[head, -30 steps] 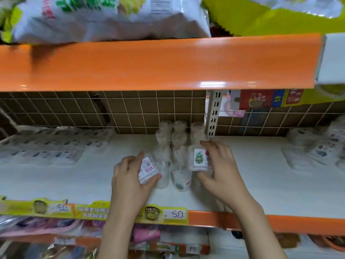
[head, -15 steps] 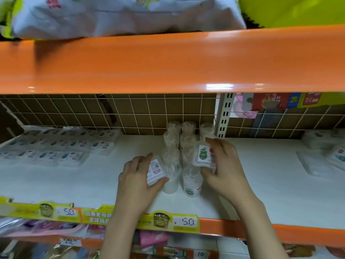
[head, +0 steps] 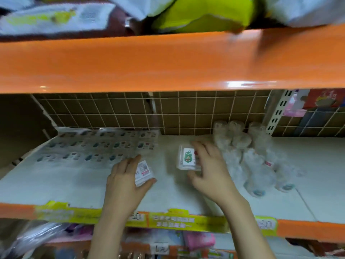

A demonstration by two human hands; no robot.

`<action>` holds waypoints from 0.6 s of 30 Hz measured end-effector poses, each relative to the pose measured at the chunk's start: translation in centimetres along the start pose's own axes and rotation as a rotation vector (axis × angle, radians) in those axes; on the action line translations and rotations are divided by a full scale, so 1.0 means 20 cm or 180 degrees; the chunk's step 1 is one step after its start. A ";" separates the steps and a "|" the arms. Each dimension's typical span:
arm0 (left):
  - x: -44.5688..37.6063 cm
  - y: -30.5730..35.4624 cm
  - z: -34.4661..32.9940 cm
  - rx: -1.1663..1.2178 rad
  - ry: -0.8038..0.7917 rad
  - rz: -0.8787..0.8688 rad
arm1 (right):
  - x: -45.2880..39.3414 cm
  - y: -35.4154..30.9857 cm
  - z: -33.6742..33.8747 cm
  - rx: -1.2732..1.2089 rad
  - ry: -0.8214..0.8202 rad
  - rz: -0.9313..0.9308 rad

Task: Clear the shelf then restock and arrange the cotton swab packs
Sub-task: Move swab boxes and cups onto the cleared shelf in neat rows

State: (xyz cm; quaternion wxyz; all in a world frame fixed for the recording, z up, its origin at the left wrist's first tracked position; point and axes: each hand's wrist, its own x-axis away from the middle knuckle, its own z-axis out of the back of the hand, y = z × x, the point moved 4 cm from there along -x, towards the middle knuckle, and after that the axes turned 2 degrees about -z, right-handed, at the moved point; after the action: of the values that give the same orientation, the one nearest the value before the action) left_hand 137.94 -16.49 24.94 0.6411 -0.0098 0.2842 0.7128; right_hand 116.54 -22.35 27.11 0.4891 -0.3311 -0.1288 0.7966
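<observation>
My left hand [head: 124,181] grips a small clear cotton swab pack [head: 143,172] with a white and red barcode label, just above the white shelf [head: 74,184]. A second clear pack [head: 187,158], with a green picture label, is held by my right hand [head: 207,169] a little to the right and further back. Flat rows of swab packs [head: 104,146] lie on the shelf at the back left. Clear round swab tubs [head: 248,152] stand and lie in a cluster to the right of my right hand.
An orange shelf edge [head: 168,60] hangs overhead with bagged goods on top. A wire grid backs the shelf, with a slotted upright post [head: 278,111] at the right. Yellow price strips [head: 173,221] line the front edge. More goods sit on the shelf below.
Both hands have carried their packs left, away from the cluster of tubs. The view has swung left and is blurred.
</observation>
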 end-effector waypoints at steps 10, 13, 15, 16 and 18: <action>0.02 -0.22 0.01 0.0065 -0.0110 0.0047 | 0.04 -0.09 -0.24 0.0143 -0.0486 -0.0205; 0.01 -0.18 -0.03 0.0103 -0.0115 0.0012 | 0.05 -0.05 -0.24 0.0141 -0.0638 -0.0281; 0.01 -0.15 -0.04 0.0168 -0.0068 0.0021 | 0.05 -0.02 -0.24 0.0147 -0.0715 -0.0333; 0.01 -0.14 -0.05 0.0212 -0.0081 0.0056 | 0.04 -0.02 -0.25 0.0151 -0.0764 -0.0346; 0.01 -0.13 -0.06 0.0245 -0.0044 0.0089 | 0.04 -0.01 -0.26 0.0142 -0.0859 -0.0337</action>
State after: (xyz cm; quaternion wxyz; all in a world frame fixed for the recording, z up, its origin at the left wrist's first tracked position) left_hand 139.86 -16.79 22.94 0.6330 0.0237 0.3070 0.7103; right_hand 119.92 -22.17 22.96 0.5159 -0.2028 -0.1929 0.8096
